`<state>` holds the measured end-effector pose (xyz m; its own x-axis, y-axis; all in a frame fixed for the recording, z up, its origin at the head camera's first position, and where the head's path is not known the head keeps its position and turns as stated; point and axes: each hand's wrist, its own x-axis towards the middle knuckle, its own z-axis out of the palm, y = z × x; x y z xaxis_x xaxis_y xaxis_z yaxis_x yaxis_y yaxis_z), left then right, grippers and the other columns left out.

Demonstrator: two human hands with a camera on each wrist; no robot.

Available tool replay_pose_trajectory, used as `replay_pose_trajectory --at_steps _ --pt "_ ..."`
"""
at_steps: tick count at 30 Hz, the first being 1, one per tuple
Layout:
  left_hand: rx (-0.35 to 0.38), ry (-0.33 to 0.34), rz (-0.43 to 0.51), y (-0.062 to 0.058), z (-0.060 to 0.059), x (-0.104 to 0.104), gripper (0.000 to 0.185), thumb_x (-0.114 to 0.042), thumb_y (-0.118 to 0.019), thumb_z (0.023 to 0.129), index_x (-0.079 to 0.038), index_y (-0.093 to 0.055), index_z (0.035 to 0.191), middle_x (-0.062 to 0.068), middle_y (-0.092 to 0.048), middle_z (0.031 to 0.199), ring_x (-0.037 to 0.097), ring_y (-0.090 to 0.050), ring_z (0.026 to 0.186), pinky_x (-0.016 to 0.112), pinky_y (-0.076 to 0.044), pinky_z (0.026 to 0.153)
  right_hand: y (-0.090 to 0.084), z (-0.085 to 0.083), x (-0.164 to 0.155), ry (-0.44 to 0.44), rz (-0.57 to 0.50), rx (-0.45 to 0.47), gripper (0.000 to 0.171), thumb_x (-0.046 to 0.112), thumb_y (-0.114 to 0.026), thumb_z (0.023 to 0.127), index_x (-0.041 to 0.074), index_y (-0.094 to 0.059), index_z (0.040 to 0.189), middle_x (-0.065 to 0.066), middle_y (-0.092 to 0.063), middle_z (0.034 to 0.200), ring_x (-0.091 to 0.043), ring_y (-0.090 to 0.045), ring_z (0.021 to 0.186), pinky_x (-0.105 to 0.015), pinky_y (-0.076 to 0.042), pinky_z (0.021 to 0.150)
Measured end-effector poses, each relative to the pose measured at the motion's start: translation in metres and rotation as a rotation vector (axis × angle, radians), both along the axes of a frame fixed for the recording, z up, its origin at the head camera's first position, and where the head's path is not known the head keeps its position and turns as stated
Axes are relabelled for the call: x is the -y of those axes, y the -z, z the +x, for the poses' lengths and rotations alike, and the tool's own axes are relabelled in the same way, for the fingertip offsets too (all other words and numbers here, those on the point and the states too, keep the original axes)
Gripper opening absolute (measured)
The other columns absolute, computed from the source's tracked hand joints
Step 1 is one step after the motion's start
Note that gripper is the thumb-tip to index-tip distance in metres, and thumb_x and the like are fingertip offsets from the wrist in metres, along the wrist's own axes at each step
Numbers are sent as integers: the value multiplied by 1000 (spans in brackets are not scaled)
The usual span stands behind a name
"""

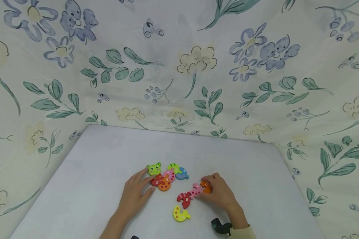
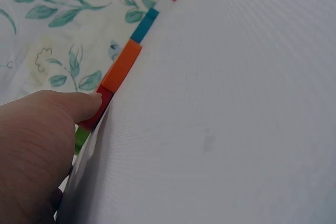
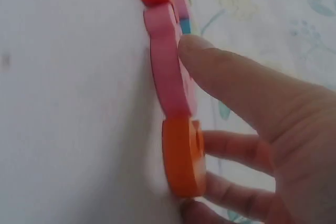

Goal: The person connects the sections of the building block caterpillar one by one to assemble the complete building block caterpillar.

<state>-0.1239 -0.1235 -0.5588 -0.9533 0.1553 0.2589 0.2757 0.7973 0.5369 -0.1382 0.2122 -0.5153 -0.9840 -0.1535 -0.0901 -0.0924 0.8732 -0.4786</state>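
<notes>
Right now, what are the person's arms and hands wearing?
Both hands are bare. The right hand has a pale cream sleeve cuff and a small black wrist device. The left hand has a bare forearm; a dark bit shows at the frame edge.

**Puzzle pieces in two clusters on the worktop**

The worktop was backed and flanked by a draped cloth. Near its front middle lay a joined cluster of pieces, with the left hand resting on its left end. Just right of it and slightly nearer lay a shorter chain of pieces, the right hand touching its right end. A single loose piece lay nearest the person, in front of that chain, apart from it
</notes>
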Motion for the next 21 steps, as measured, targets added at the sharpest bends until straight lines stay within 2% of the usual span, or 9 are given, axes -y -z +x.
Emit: replay_pose_trajectory --at_steps 8,14,21 --pt "18 -2 -10 1 -1 -1 46 -31 -81 93 -25 -70 137 6 -44 162 33 -40 147 68 -33 115 0 5 15 8 71 -16 58 49 -94 73 23 -75 121 -6 -58 119 -26 -51 110 -44 -61 85" --pt "28 -2 -12 1 -1 0 46 -32 -80 94 -26 -69 138 5 -43 163 33 -38 148 68 -31 116 -2 6 16 -40 28 -31 50 40 -94 76 25 -76 120 -5 -58 124 -27 -49 117 -45 -61 89" --pt "10 1 -15 1 -1 0 46 -30 -81 93 -25 -70 138 7 -44 162 34 -40 147 68 -33 115 -2 4 9 -79 -7 -20 48 28 -90 83 26 -75 128 -3 -56 125 -26 -47 118 -44 -61 91"
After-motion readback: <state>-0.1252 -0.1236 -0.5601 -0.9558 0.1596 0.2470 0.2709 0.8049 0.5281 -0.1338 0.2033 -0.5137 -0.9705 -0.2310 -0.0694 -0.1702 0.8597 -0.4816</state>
